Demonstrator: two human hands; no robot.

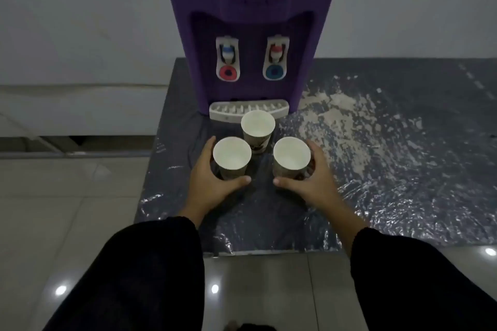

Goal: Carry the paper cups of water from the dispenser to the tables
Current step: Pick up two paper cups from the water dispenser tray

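Purple water dispenser (250, 21): stands at the back of a dark, plastic-covered tabletop (376, 169), two taps over a white drip tray (248, 112). Paper cups, three, upright, grouped just before the tray. Rear cup (257, 126): free-standing, untouched. Left cup (231, 157): grasped around its wall by the left hand (212, 182), thumb in front. Right cup (291, 155): grasped likewise by the right hand (309, 182). Both forearms in black sleeves (150, 277). Pale tiled floor (67, 209) alongside the tabletop.
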